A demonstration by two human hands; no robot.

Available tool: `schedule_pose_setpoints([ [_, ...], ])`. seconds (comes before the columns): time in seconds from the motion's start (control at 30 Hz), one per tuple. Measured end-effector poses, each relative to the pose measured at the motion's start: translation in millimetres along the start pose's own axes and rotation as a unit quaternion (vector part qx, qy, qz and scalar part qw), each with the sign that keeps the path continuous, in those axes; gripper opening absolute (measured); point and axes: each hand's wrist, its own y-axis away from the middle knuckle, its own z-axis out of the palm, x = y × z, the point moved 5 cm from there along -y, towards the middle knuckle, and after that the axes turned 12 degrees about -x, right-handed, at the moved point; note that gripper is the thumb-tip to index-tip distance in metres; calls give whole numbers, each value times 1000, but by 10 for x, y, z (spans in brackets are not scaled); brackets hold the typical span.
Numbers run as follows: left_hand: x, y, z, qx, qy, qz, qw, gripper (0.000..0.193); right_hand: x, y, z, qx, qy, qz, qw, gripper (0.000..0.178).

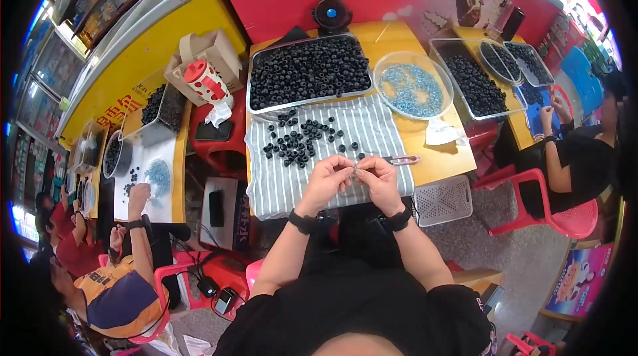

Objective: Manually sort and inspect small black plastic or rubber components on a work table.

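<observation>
My left hand (327, 183) and my right hand (380, 185) meet over the near edge of a grey-and-white striped cloth (266, 186). Fingertips of both are pinched together on something small, too tiny to name. Just beside my right hand lies a slim tool with a pink handle end (407, 160), partly covered by the fingers. Loose black round pieces with holes (299, 143) are scattered on the cloth beyond my left hand. Behind them stands a metal tray (250, 90) heaped with the same black pieces. A round clear tub (446, 83) of small pale-blue bits sits to its right.
A small black fan (331, 15) stands behind the tray. Crumpled white tissue (444, 132) lies on the yellow table (458, 163). On a red stool at left are a phone (214, 130) and a red-and-white cup (207, 82). People work at tables on both sides.
</observation>
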Motion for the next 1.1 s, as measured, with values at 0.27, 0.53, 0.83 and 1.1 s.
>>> schedule_pose_setpoints([
  [0.27, -13, -12, -31, 44, -56, -10, 997, 11, 42, 6, -32, 25, -1, -13, 1000, 7],
  [0.53, 28, -6, -170, 110, -181, 33, 977, 9, 41, -11, -15, 42, 22, -3, 999, 6],
  [0.83, 221, 51, -41, 83, -242, 101, 961, 21, 27, -9, -11, 30, 32, 18, 999, 6],
  [1.1, 84, -4, 31, 29, -148, 78, 986, 9, 25, -12, -27, 9, 5, 31, 999, 5],
])
